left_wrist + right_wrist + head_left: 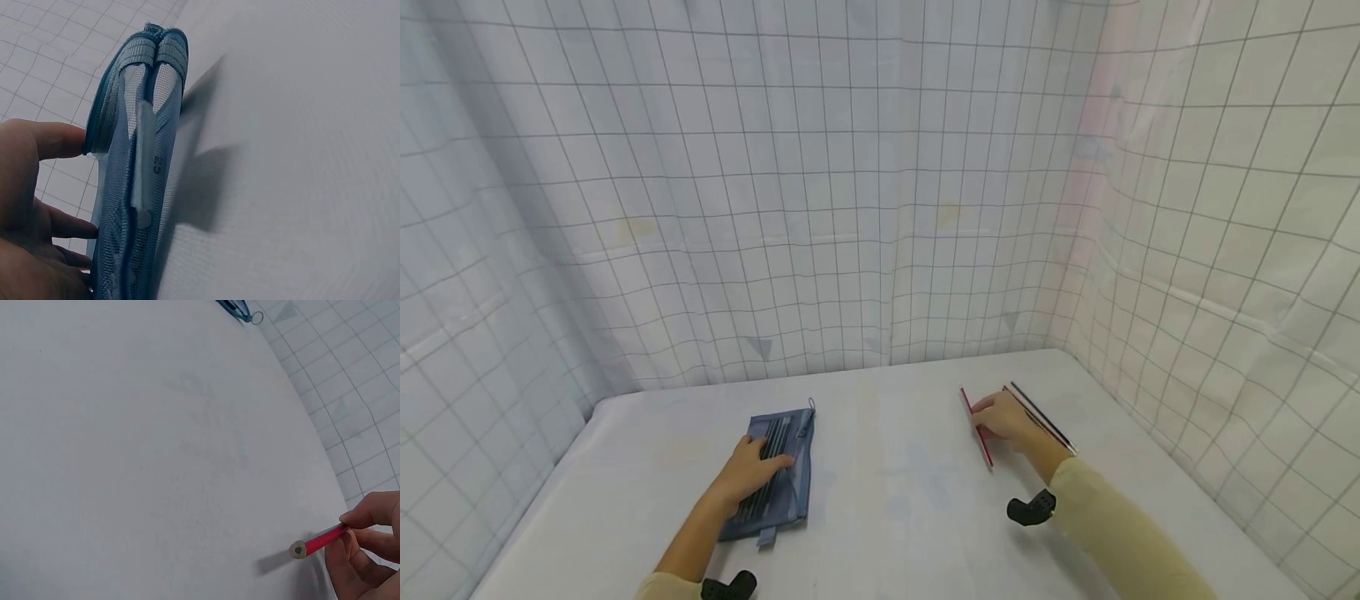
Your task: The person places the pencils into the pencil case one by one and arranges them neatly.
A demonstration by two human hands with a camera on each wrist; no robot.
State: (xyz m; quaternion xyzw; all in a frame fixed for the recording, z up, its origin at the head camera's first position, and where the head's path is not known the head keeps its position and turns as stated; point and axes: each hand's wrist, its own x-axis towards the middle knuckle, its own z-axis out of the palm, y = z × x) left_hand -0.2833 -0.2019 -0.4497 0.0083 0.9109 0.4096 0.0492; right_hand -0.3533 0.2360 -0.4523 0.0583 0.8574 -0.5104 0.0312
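A blue zippered pencil case (797,492) lies on the left part of the table, several dark pencils or pens (777,433) showing along its top. My left hand (752,471) rests on it with spread fingers; in the left wrist view the fingers touch the face of the case (134,206). Over at the right, my right hand (1003,417) pinches a red pencil (984,450) between thumb and fingers. The right wrist view shows that red pencil (325,539) end-on, pale wood around a dark core. Two dark pencils (1051,427) lie beside the right hand, partly hidden by it.
The table (880,467) has a white cover. White grid-patterned curtains (865,208) hang behind it and along both sides. A black wrist device (1032,507) sits by the right sleeve, another (730,586) by the left. The case's zip has a loop (812,403) at its far corner.
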